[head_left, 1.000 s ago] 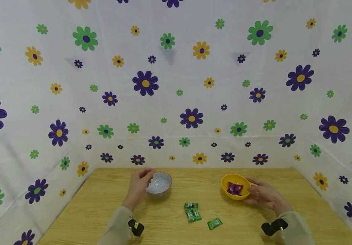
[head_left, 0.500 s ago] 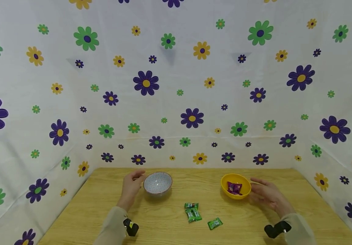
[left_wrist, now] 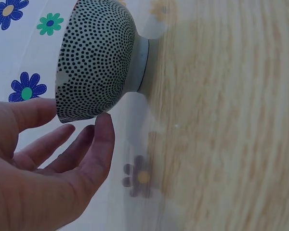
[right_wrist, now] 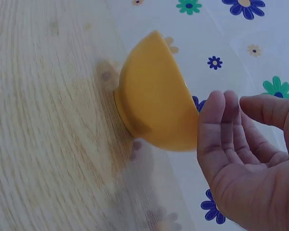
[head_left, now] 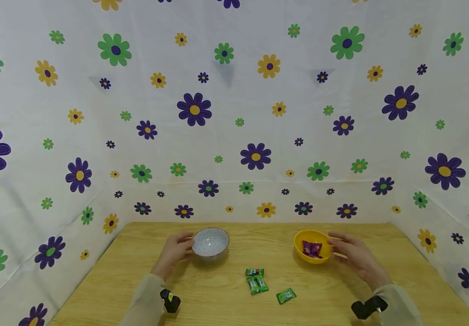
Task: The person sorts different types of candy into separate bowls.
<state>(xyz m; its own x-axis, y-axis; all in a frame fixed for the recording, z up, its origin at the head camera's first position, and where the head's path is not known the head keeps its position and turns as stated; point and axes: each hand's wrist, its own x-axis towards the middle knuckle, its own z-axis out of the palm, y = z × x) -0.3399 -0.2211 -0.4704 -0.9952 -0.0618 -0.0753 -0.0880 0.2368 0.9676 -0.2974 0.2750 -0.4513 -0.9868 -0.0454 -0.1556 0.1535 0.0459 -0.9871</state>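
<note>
On the left of the table, a patterned bowl (head_left: 210, 242) stands upright; the left wrist view shows its dark-dotted outer wall (left_wrist: 96, 60). My left hand (head_left: 174, 253) is at its left side, thumb by the rim and the other fingertips (left_wrist: 104, 120) right at the outer wall, without a closed grip. A yellow bowl (head_left: 299, 250) stands to the right and holds several purple-wrapped candies (head_left: 311, 249). Close by its right side is my right hand (head_left: 356, 256), with loosely bent fingers and the thumb (right_wrist: 260, 108) apart from the yellow wall (right_wrist: 154, 96).
Several green-wrapped candies (head_left: 256, 283) lie in a small group at the middle of the wooden table (head_left: 214, 303). Another green candy (head_left: 286, 295) lies a little nearer and to the right. A flower-printed cloth (head_left: 234, 136) encloses the back and sides.
My left hand has gone from over the patterned bowl's near-left rim to beside its left wall. My right hand drew slightly away from the yellow bowl, then came back beside its rim.
</note>
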